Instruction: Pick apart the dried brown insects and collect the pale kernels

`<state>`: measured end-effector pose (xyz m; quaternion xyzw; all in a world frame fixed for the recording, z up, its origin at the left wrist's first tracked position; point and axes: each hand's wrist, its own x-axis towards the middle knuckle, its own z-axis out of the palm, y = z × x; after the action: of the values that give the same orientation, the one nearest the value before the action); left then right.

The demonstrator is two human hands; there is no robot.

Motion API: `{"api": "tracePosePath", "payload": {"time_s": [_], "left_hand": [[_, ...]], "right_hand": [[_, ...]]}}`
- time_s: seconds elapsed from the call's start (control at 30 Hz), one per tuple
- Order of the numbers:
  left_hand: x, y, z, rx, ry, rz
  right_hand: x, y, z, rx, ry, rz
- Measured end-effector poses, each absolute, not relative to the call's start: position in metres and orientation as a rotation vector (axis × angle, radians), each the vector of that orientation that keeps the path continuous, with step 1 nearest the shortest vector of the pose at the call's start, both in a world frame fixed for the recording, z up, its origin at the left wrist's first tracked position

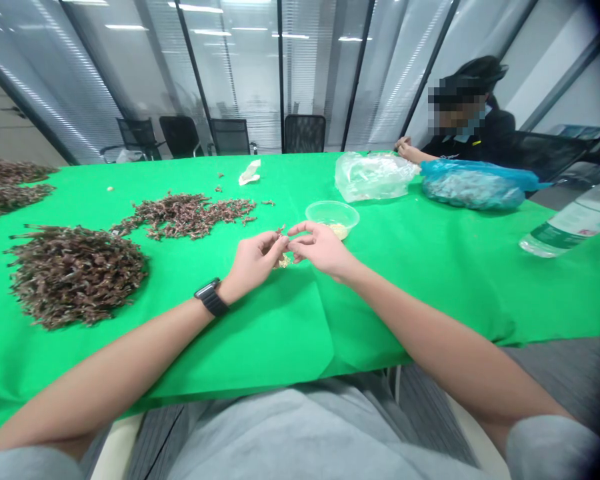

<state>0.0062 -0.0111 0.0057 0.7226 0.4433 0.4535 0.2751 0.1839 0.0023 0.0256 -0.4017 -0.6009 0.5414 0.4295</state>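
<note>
The left hand (253,263) pinches a small brown dried sprig (281,230); the curled right hand (320,250) touches it, grip unclear; a clear round plastic tub (333,217) sits just beyond.

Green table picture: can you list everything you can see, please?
brown sprig piles: three, brown, left side of the table
green tablecloth: one, bright green, covering the table
pale crumbs: one small heap, pale yellow, just below the hands
plastic bowl: one, clear, just past the hands, pale bits inside
crumpled plastic bag: one, clear, far side of the table
blue plastic bag: one, blue, far right of the table, filled
water bottle: one, clear, right edge of the view
office chairs: at least four, black, beyond the table
co-worker: one, dark jacket, seated far right
watch: one, black, on the left wrist
left hand: one, centre, fingers meeting the right hand
right hand: one, centre, beside the left hand
</note>
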Motion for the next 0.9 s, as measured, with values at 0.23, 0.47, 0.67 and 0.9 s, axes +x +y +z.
{"api": "tracePosePath", "payload": {"time_s": [0.23,0.47,0.67,0.9], "left_hand": [[0.007,-0.012,0.009,1.754,1.053,1.183],[0.010,-0.015,0.010,1.713,1.033,1.222],[0.010,-0.016,0.012,1.786,1.043,1.218],[0.011,-0.017,0.013,1.819,1.040,1.173]], "right_hand": [[0.186,0.003,0.025,-1.004,-1.562,1.297],[0.187,0.004,0.020,-0.990,-1.752,1.101],[0.195,0.008,0.019,-0.839,-2.024,0.351],[0.202,0.010,0.022,-0.637,-2.121,-0.001]]}}
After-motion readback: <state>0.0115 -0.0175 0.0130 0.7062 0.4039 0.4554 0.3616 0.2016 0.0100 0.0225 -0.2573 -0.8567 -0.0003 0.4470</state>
